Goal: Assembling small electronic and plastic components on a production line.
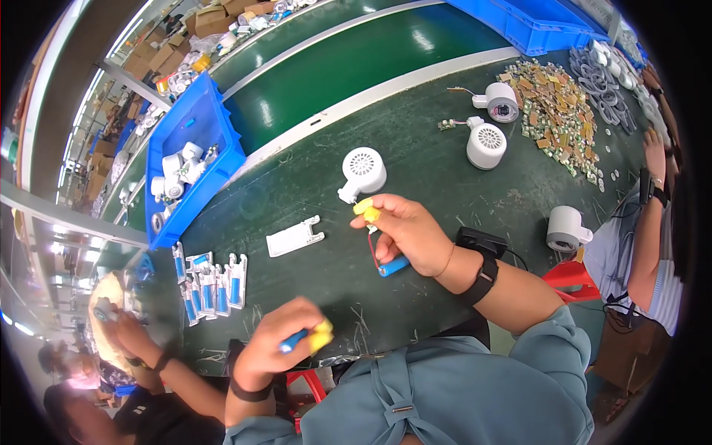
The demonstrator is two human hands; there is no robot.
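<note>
My right hand (415,236), with yellow finger cots on its fingertips, is closed in a pinch on the wire lead (372,239) of a blue battery cell (393,266). The cell sits just below the fingers, close to the table. Nearer my body, my left hand (278,343) is blurred by motion and closed around a blue cylinder (294,341), perhaps another cell; it wears yellow finger cots too. A white plastic battery holder (293,237) lies flat between the hands and the far edge. Just beyond my right fingertips is a white round housing with a slotted grille (364,169).
At left lie several white holders with blue cells (215,289); behind them a blue bin (194,159) holds white housings. More housings (487,144), a heap of small circuit boards (552,111) and grey straps (601,85) are at right. A green conveyor (356,70) runs behind. Co-workers sit on both sides.
</note>
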